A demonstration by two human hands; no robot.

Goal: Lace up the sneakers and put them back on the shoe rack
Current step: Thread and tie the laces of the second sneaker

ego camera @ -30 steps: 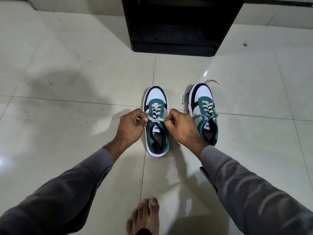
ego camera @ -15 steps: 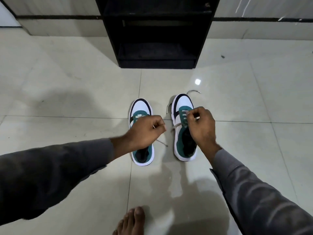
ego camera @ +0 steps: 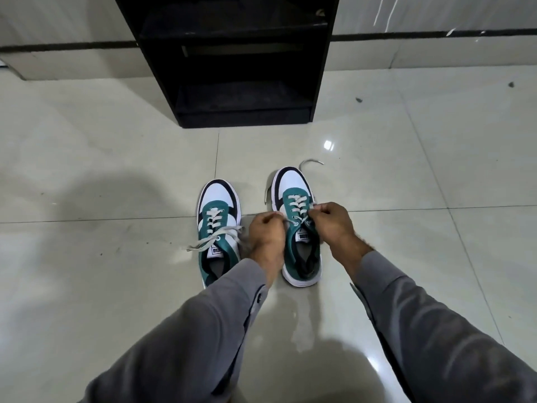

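Two green, white and black sneakers stand side by side on the tiled floor, toes pointing at the rack. The left sneaker has its lace ends lying loose across its tongue. My left hand and my right hand are on the right sneaker, each pinching the grey lace near the upper eyelets. A loose lace end curls on the floor past that shoe's toe. The black shoe rack stands just behind, its shelves dark and bare.
Glossy cream floor tiles spread on all sides of the shoes. A wall with a dark stripe runs behind the rack. My grey sleeves fill the lower part of the view.
Both hands left the left sneaker's lace and shifted right onto the right sneaker's lace. The view tilted up, showing more of the rack; my bare foot dropped out of view.
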